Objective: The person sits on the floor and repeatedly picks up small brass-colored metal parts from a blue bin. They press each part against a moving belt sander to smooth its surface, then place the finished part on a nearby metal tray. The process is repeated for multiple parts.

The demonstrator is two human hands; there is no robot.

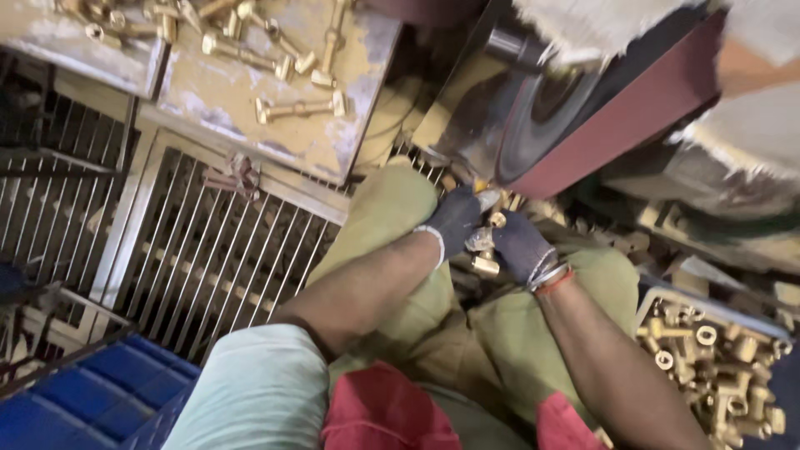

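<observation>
Just right of the frame's centre, the brass fitting sits between your two gloved hands, right below the edge of the dark red sanding belt that slants across the upper right. Your left hand comes in from the lower left and closes its dark-gloved fingers over the fitting's upper end, next to a pale tip that pokes out toward the belt. Your right hand comes in from the lower right, its fingers curled tight round the fitting's right side, while the fitting's lower brass end shows bare beneath both gloves. Both hands are clamped on the piece, with no gap between fingers and metal that you can see. At the lower right edge a tray holds a heap of similar brass parts. More brass parts lie scattered on the yellowed bench at upper left.
</observation>
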